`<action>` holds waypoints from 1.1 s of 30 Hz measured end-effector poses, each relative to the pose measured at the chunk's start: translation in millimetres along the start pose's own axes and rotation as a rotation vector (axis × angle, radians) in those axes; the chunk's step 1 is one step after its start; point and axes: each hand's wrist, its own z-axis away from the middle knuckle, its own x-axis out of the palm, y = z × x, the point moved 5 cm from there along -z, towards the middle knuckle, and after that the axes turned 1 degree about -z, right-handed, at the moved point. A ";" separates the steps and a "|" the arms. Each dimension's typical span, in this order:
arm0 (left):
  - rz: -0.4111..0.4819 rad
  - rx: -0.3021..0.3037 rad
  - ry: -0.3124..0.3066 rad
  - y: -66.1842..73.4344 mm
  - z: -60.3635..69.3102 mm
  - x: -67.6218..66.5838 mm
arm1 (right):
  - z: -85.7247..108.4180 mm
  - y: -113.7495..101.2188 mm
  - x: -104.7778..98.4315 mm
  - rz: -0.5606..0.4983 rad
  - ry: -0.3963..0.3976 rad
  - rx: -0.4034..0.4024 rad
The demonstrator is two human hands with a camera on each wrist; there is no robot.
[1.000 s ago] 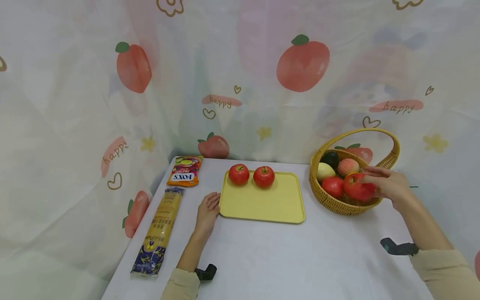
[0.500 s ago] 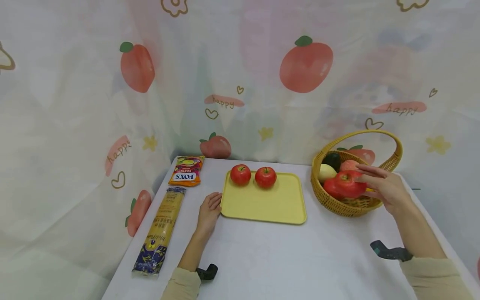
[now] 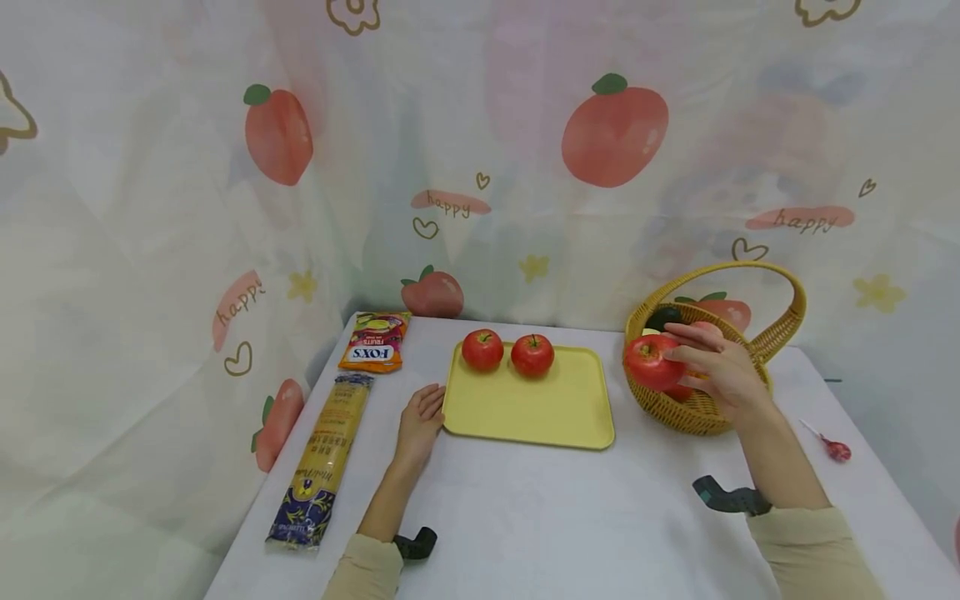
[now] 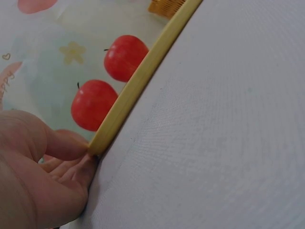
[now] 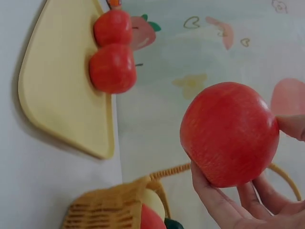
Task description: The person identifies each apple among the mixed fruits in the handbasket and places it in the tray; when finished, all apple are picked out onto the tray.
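My right hand (image 3: 720, 371) holds a red apple (image 3: 655, 362) in the air over the left front part of the wicker basket (image 3: 678, 415). In the right wrist view, thumb and fingers spread around this apple (image 5: 229, 134). At the near left corner of the yellow tray (image 3: 525, 408), my left hand (image 3: 418, 423) grips the rim; the left wrist view shows the thumb against the tray's corner (image 4: 97, 143). Two red apples, a left one (image 3: 482, 350) and a right one (image 3: 532, 356), sit along the tray's back edge. The raised apple and right hand partly hide the basket's fruit.
A dark green avocado-like fruit (image 3: 663, 317) shows in the basket, under its tall handle (image 3: 780, 337). On the left lie a FOX'S candy bag (image 3: 373, 343) and a long spaghetti pack (image 3: 321, 462). A wrapped lollipop (image 3: 835, 448) lies at the right.
My right hand has lifted the apple out of the basket and carried it left, toward the tray. The lollipop has come into sight. My left hand stays at the tray's corner.
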 end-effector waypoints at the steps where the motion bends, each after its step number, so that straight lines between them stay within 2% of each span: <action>1: -0.002 -0.005 0.000 -0.4 0.0 0.3 | -1.0 0.6 3.7 -0.004 -0.006 0.000; 9: 0.015 -0.002 -0.001 -1.4 -2.4 0.8 | -13.2 14.7 37.9 -0.050 -0.038 0.037; 15: 0.028 -0.010 -0.005 -4.8 -3.3 0.7 | -24.6 27.2 58.8 -0.027 -0.032 0.070; 21: 0.021 -0.007 0.003 -2.2 -2.5 0.6 | -33.9 32.3 76.3 -0.021 -0.025 0.096; 26: 0.003 0.008 0.008 -0.6 -2.9 1.0 | -39.7 38.9 89.3 -0.001 -0.030 0.098; 33: -0.015 -0.010 -0.005 -3.2 -2.0 0.3 | -45.7 47.9 105.0 0.042 -0.050 0.069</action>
